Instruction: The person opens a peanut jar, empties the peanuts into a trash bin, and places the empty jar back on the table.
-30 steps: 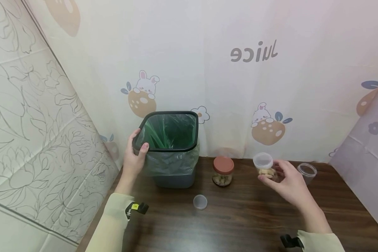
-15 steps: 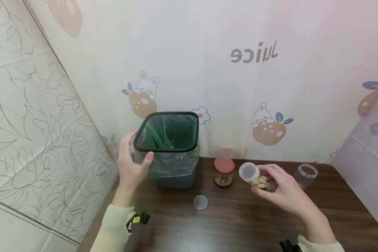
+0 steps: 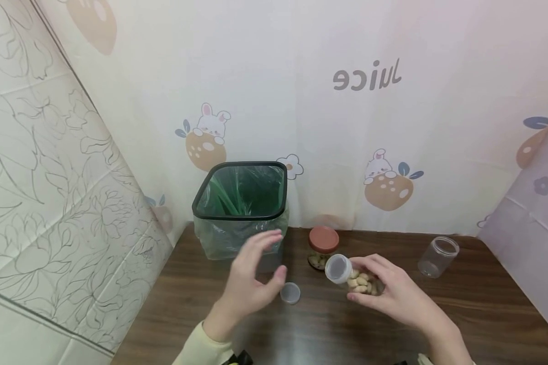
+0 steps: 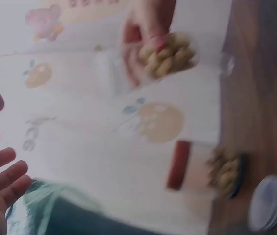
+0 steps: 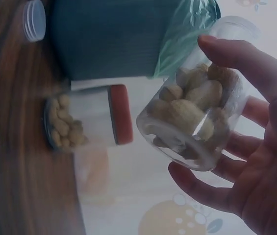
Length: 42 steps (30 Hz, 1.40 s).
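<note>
My right hand (image 3: 392, 294) holds a small clear jar of peanuts in their shells (image 5: 194, 105) by its side, thumb and fingers around it. The jar is tilted, its whitish translucent end (image 3: 338, 268) towards the left hand. My left hand (image 3: 251, 281) hovers in front of the bin, fingers spread and bent a little, with nothing in it. On the table below lies a round translucent lid (image 3: 290, 293), close to the left thumb. A jar with a red-brown lid (image 3: 323, 240), also with peanuts inside, stands behind the held jar.
A dark bin (image 3: 239, 218) with a green liner stands at the back left of the wooden table (image 3: 347, 334). To the right is an uncovered clear jar (image 3: 438, 257). Printed curtains (image 3: 301, 101) close off the back and sides.
My left hand has let go of the bin's rim and moved right and nearer. The right hand has brought the peanut jar left and nearer, tilting it over.
</note>
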Tool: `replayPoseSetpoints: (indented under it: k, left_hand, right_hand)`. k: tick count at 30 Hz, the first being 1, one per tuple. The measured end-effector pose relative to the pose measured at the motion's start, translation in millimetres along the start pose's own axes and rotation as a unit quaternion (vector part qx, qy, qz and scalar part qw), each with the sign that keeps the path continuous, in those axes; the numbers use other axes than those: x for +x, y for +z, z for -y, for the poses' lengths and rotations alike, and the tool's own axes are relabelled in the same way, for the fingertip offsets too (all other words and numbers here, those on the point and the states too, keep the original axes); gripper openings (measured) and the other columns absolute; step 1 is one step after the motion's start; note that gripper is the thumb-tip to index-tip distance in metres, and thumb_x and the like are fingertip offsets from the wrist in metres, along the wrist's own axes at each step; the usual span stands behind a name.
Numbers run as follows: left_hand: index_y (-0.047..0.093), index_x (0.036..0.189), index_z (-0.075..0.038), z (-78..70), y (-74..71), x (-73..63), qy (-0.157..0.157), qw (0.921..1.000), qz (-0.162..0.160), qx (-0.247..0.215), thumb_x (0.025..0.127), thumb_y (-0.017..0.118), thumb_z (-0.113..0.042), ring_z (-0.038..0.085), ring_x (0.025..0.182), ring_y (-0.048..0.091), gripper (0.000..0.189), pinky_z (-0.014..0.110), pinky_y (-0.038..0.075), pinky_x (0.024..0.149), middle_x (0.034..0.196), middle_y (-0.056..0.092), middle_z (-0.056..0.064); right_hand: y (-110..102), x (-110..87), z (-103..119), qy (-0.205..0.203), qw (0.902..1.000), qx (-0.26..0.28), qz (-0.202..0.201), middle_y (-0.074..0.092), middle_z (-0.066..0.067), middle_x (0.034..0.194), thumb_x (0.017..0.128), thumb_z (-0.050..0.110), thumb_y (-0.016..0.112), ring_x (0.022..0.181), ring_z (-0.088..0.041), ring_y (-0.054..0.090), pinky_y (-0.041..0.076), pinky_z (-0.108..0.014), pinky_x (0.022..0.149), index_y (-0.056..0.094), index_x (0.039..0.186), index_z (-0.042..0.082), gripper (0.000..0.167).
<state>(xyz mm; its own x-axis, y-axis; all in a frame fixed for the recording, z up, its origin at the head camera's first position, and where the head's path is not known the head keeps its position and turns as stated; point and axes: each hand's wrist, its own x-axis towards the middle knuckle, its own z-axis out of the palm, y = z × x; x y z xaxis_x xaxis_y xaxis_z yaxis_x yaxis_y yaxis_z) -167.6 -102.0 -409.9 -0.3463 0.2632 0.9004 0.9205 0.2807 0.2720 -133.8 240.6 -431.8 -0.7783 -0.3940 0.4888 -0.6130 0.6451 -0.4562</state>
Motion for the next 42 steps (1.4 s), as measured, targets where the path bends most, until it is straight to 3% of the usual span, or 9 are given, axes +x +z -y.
replayPoseSetpoints:
  k: [3,6,10,13,27,31,34,38,42]
  left_hand:
    - [0.061,0.147,-0.002,-4.4,17.3,-8.4,-0.018,0.9980,0.056,-0.023,0.091,0.075,-0.007,0.031,0.132,0.065,0.058,0.034,0.058,0.099,0.147,0.065,0.016]
    - [0.057,0.152,-0.004,-6.5,31.0,-15.4,-0.033,0.9925,0.111,-0.039,0.091,0.077,-0.007,0.026,0.137,0.063,0.064,0.033,0.056,0.106,0.153,0.062,0.012]
    - [0.050,0.159,-0.006,-7.5,41.7,-21.9,-0.048,0.9817,0.178,-0.047,0.097,0.079,-0.015,0.022,0.146,0.056,0.069,0.035,0.049,0.116,0.161,0.055,0.008]
    - [0.046,0.162,-0.008,-7.9,45.3,-25.0,-0.050,0.9760,0.206,-0.047,0.098,0.079,-0.019,0.023,0.151,0.051,0.072,0.037,0.046,0.119,0.164,0.052,0.007]
    - [0.046,0.164,-0.015,-9.0,41.6,-35.0,-0.053,0.9650,0.252,-0.049,0.096,0.084,-0.019,0.019,0.147,0.055,0.078,0.032,0.049,0.115,0.164,0.051,0.007]
    - [0.053,0.159,-0.014,-7.5,42.7,-33.6,-0.047,0.9615,0.259,-0.077,0.097,0.083,-0.016,0.012,0.125,0.064,0.069,0.013,0.052,0.091,0.157,0.056,0.005]
    - [0.056,0.156,-0.014,-6.6,43.9,-32.4,-0.048,0.9586,0.263,-0.097,0.098,0.082,-0.015,0.010,0.115,0.063,0.063,0.008,0.048,0.082,0.153,0.058,0.003]
    - [0.057,0.154,-0.013,-3.0,43.8,-31.1,-0.043,0.9575,0.263,-0.111,0.098,0.082,-0.013,0.013,0.122,0.066,0.061,0.017,0.052,0.097,0.150,0.060,0.003]
    - [0.059,0.151,-0.012,3.2,42.1,-30.3,-0.041,0.9588,0.252,-0.126,0.094,0.084,-0.009,0.013,0.124,0.065,0.062,0.029,0.058,0.100,0.147,0.062,0.004]
  right_hand:
    - [7.2,-2.5,-0.2,0.004,0.9999,0.012,0.009,0.066,0.018,0.115,0.081,0.035,0.100,0.095,-0.001,0.063,0.055,-0.024,0.080,0.071,0.135,0.033,0.061]
    - [14.1,-4.7,-0.9,-0.005,0.9997,0.020,0.013,0.065,0.017,0.114,0.080,0.034,0.100,0.094,0.000,0.063,0.055,-0.024,0.080,0.071,0.135,0.032,0.062]
    - [19.8,-6.4,0.2,-0.013,0.9994,0.027,0.015,0.065,0.016,0.117,0.080,0.032,0.100,0.096,-0.001,0.064,0.056,-0.024,0.080,0.070,0.137,0.032,0.064]
    - [22.3,-6.7,2.1,-0.011,0.9992,0.031,0.023,0.063,0.015,0.118,0.082,0.033,0.098,0.098,-0.001,0.063,0.057,-0.027,0.080,0.069,0.139,0.034,0.064]
    - [31.9,-8.1,9.0,-0.037,0.9952,0.071,0.055,0.062,0.009,0.125,0.087,0.031,0.095,0.101,-0.002,0.063,0.058,-0.027,0.080,0.066,0.145,0.030,0.065]
    - [29.0,-7.3,12.0,-0.043,0.9949,0.071,0.056,0.063,0.007,0.127,0.087,0.032,0.095,0.101,-0.003,0.064,0.059,-0.027,0.080,0.066,0.144,0.029,0.064]
    - [25.6,-7.5,13.5,-0.038,0.9957,0.066,0.052,0.064,0.008,0.127,0.086,0.031,0.096,0.102,-0.002,0.065,0.059,-0.027,0.081,0.067,0.143,0.027,0.064]
    - [23.7,-7.4,15.0,-0.038,0.9954,0.071,0.052,0.064,0.006,0.127,0.088,0.030,0.095,0.101,-0.002,0.065,0.059,-0.027,0.081,0.067,0.143,0.025,0.062]
    - [24.1,-7.3,15.7,-0.038,0.9947,0.080,0.052,0.065,0.007,0.131,0.090,0.028,0.094,0.104,-0.004,0.066,0.058,-0.026,0.083,0.066,0.146,0.024,0.063]
